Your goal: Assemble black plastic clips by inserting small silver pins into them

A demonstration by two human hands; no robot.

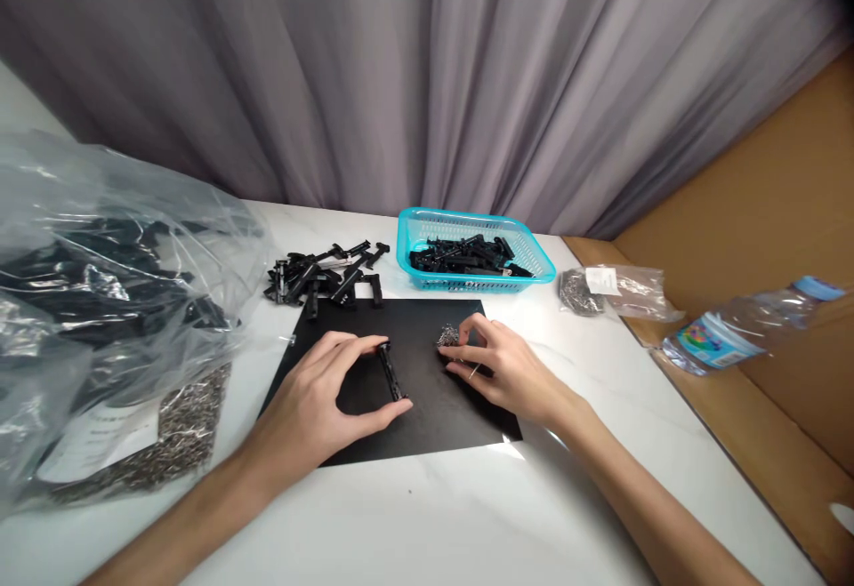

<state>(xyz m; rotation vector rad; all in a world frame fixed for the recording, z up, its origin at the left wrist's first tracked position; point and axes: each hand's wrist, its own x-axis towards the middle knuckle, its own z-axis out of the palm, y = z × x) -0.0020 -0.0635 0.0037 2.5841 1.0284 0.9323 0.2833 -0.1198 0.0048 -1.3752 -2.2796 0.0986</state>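
Note:
My left hand (320,390) grips a slim black plastic part (390,373) at its two ends, between thumb and forefinger, over a black mat (427,433). At the mat's right side, my right hand (497,364) has its fingers curled together at a small heap of tiny silvery metal pieces (447,335). A thin pale sliver (475,370) shows among its fingers; what they pinch is too small to name.
Loose black parts (326,275) lie behind the mat, beside a blue basket (406,252) holding more. Large clear bags (120,257) crowd the left, one with metal pieces (190,421). At right are a small bag of metal pieces (580,293) and a tilted water bottle (727,333).

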